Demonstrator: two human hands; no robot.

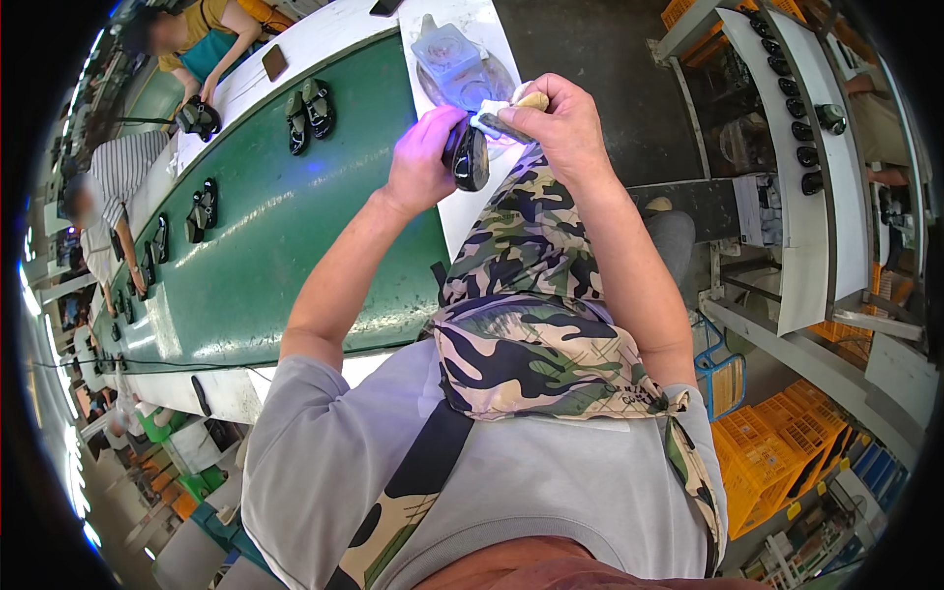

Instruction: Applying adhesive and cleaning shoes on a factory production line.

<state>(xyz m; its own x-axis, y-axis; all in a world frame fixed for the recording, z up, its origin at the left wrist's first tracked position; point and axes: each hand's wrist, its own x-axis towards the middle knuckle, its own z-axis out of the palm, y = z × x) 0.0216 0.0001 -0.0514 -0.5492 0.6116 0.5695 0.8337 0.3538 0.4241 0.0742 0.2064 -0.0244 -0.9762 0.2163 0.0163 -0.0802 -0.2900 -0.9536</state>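
My left hand [421,162] is closed around a black shoe [469,162], its rounded glossy end pointing toward me. In my right hand [570,128], a tool with a tan handle [534,101] is pinched together with white cloth [495,110]. The cloth is against or very near the shoe's far edge; which of the two I cannot tell. A violet-blue light falls on both hands there. Just beyond stands a translucent bluish tub [447,57] on a worn round plate [500,84].
On my left runs a green conveyor belt [295,226] with pairs of black sandals [318,108]. Across it, a co-worker in an apron handles a sandal [199,118]. To the right are a rack with black shoes [795,106], a blue stool [725,379] and yellow crates [757,457].
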